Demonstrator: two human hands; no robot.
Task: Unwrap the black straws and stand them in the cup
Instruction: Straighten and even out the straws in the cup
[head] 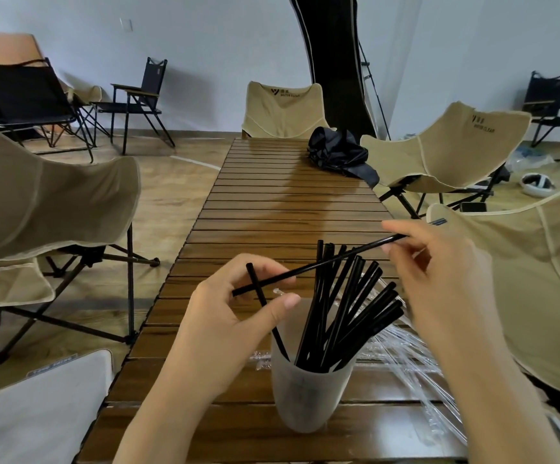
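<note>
Black straw (305,269), pinched at each end by left hand (238,316) and right hand (439,279) fingers: pull straight along its length, then tip it upright into the cup (305,396).

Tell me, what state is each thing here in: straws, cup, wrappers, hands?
Cup: upright on the table.
Straws in cup: unwrapped, standing, leaning.
Held straw: off the table, slanting above the cup.
Left hand: pinching its left end.
Right hand: pinching it farther along.
Clear wrappers: empty, strewn right of the cup.
Black bag: crumpled at the table's far end.
</note>
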